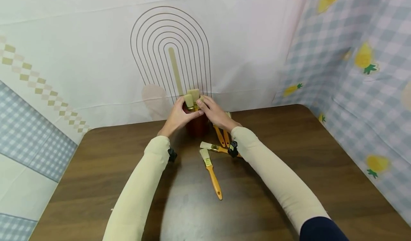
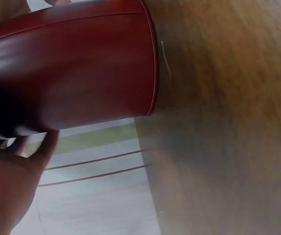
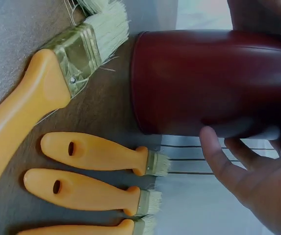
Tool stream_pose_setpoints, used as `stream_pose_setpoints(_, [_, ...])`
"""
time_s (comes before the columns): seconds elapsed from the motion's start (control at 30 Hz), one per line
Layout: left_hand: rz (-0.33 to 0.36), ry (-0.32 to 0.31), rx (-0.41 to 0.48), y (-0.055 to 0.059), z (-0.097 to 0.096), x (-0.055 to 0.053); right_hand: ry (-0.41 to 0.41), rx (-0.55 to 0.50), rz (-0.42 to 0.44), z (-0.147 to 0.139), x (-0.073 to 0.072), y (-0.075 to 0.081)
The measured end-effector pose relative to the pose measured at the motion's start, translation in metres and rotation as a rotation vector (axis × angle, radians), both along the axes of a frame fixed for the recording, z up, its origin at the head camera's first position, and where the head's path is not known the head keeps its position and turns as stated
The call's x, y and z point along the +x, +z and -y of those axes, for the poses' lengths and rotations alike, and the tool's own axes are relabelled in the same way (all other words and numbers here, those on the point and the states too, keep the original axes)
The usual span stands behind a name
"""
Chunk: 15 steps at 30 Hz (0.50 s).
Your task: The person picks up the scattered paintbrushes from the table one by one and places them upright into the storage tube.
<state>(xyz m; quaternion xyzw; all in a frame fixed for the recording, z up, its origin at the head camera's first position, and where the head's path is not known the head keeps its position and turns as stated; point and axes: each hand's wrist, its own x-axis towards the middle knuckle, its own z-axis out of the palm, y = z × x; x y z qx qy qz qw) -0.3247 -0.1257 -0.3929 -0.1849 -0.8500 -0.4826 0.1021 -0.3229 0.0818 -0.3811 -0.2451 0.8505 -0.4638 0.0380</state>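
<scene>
A dark red cylindrical holder [image 1: 196, 127] stands upright at the table's back edge. Several paintbrushes [image 1: 194, 94] stick out of its top, bristles up. My left hand [image 1: 179, 116] grips the holder's left side near the rim, its thumb across the front; in the left wrist view its fingers curve behind the red wall. From the right, my right hand [image 1: 217, 114] reaches over the rim and pinches the bristle end of one paintbrush [image 1: 201, 98] between thumb and fingers. Its lower fingers touch the holder's side in the right wrist view. The brush handles inside are hidden.
On the brown table [image 1: 128, 184], one paintbrush [image 1: 212, 175] with an orange handle lies in front of the holder. Another brush [image 1: 214, 147] lies partly under my right wrist. More brushes [image 3: 91, 152] lie side by side right of the holder. A patterned cloth [image 1: 250, 55] hangs behind.
</scene>
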Motion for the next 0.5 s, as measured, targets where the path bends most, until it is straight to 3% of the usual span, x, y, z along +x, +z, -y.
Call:
stream_pose_setpoints(0.13, [-0.089, 0.032, -0.026, -0.005, 0.002, 0.007, 0.045, -0.026, 0.022, -0.008, 0.008, 0.004])
stream_pose_setpoints(0.27, [-0.124, 0.057, -0.046, -0.008, 0.007, 0.016, 0.033, -0.066, 0.049, -0.027, 0.022, 0.011])
stream_pose_setpoints(0.5, [-0.115, 0.094, -0.033, -0.006, 0.021, 0.038, -0.045, 0.111, 0.13, -0.071, 0.072, 0.015])
